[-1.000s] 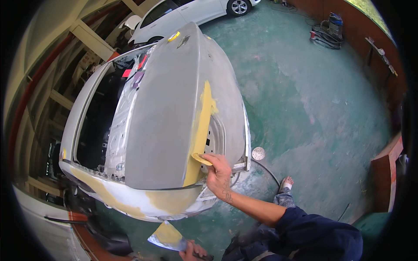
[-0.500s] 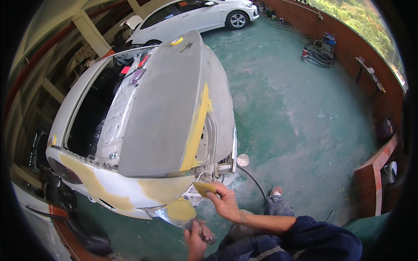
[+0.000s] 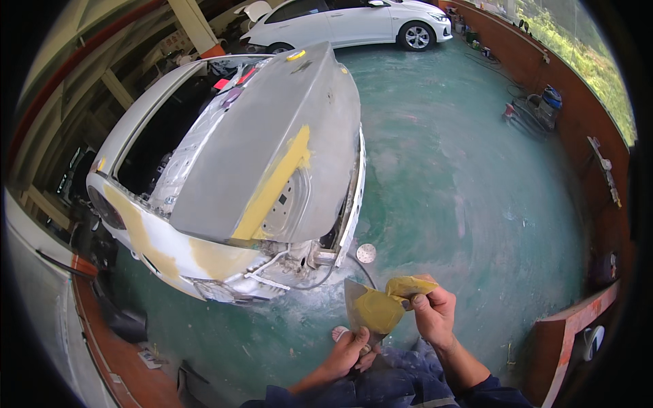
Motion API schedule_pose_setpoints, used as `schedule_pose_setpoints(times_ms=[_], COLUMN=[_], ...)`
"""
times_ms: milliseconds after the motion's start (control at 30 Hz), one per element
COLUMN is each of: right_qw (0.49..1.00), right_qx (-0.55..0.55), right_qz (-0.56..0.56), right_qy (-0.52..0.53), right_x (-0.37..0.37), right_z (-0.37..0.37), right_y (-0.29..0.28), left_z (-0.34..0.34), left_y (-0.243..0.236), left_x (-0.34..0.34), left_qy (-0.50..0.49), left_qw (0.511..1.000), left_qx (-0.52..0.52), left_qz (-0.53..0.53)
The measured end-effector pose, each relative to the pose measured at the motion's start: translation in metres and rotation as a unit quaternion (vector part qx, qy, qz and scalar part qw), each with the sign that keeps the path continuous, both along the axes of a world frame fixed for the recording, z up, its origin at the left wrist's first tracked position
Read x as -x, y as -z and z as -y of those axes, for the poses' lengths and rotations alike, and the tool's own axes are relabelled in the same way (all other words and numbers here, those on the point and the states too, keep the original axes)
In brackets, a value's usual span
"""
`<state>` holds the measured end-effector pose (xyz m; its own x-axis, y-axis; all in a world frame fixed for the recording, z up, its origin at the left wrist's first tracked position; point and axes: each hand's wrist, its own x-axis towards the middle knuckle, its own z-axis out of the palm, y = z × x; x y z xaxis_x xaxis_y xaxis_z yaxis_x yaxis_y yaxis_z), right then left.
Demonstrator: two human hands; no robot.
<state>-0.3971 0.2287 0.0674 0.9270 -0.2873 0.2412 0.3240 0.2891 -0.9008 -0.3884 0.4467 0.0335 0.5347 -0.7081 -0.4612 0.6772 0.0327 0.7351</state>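
Note:
My left hand (image 3: 345,355) grips the lower end of a thin grey putty board (image 3: 352,296), its face coated with yellow putty (image 3: 378,311). Between the thumb and fingers of my right hand (image 3: 437,314) is a putty spreader (image 3: 410,285) smeared with the same yellow. The spreader's left end overlaps the board's upper right edge in the picture; whether they touch, I cannot tell. Beyond my hands stands a car body (image 3: 255,139) in grey and white, stripped at the rear corner. A fresh-looking yellow putty stripe (image 3: 273,187) runs along its grey panel.
A round pale sanding disc (image 3: 366,253) lies on the green floor (image 3: 462,183), a dark hose (image 3: 364,270) beside it. At the back is a white car (image 3: 354,26). A vacuum cleaner (image 3: 544,105) stands by the red-brown wall on the right, with a ledge (image 3: 578,316) nearer me.
Both hands have moved right, away from the car's rear corner, and the board and spreader have come together. The view has shifted, so the car sits farther left and away.

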Motion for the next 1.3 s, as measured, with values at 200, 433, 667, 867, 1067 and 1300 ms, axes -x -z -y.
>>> schedule_pose_setpoints(times_ms=[200, 433, 667, 867, 1067, 1300], right_qw=[0.949, 0.981, 0.986, 0.964, 0.879, 0.809], right_qx=[0.298, -0.164, -0.021, -0.027, -0.081, -0.089], right_qz=[-0.053, -0.028, -0.032, -0.172, -0.052, -0.16], right_qy=[-0.086, 0.097, 0.164, 0.202, 0.468, 0.559], right_x=[0.067, 0.105, 0.121, 0.135, 0.143, 0.195], right_z=[0.169, 0.286, 0.36, 0.438, 0.491, 0.495], right_y=[-0.005, -0.028, -0.013, -0.017, -0.06, -0.021], left_z=[0.144, 0.268, 0.375, 0.493, 0.604, 0.713], left_y=[-0.008, -0.02, -0.014, -0.013, -0.013, -0.022], left_x=[0.046, 0.07, 0.043, -0.013, -0.032, -0.022], left_qy=[0.038, 0.076, 0.17, 0.3, 0.467, 0.641], left_qw=[0.999, 0.997, 0.984, 0.949, 0.883, 0.758], left_qx=[0.032, 0.007, -0.018, 0.083, 0.035, 0.09], left_qz=[-0.013, -0.004, -0.053, -0.052, -0.032, -0.081])
